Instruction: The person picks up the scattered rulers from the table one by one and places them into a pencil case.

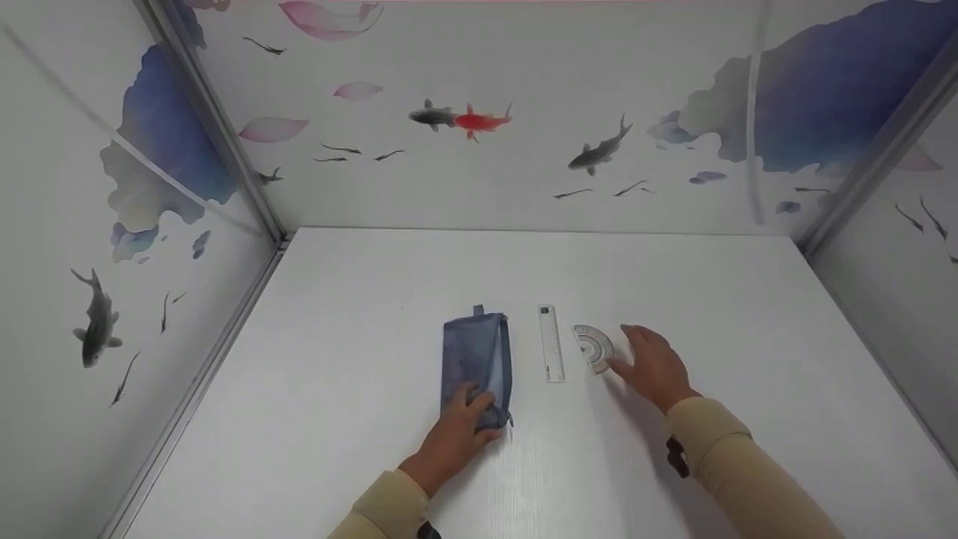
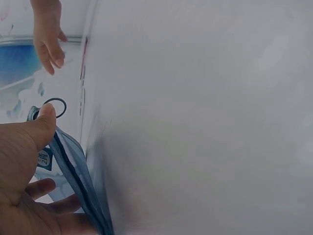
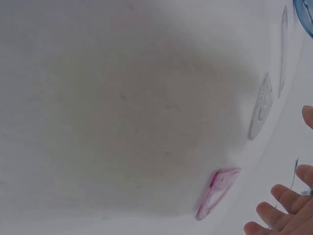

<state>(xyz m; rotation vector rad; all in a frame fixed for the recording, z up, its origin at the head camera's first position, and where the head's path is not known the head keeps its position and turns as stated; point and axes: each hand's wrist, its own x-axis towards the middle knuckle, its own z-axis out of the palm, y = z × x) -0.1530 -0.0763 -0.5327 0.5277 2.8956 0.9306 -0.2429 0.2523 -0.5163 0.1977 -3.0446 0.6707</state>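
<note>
A blue mesh zip pencil case (image 1: 465, 348) lies upright-wise on the white table. My left hand (image 1: 453, 438) holds its near end. In the left wrist view the thumb (image 2: 46, 115) presses by the small ring on its zipped edge, and the other fingers lie against the mesh. Right of the case is a clear ruler (image 1: 550, 344), then a clear protractor (image 1: 590, 346). My right hand (image 1: 655, 370) hovers beside the protractor, fingers spread and holding nothing. A clear piece with pink edges (image 3: 225, 177) lies near it in the right wrist view; the head view does not show it.
The white table (image 1: 359, 269) is enclosed by a back wall (image 1: 486, 195) and side walls printed with fish and petals. A metal frame strip (image 1: 202, 404) runs along the left edge. A dark band with a black fitting (image 1: 677, 457) sits at the right cuff.
</note>
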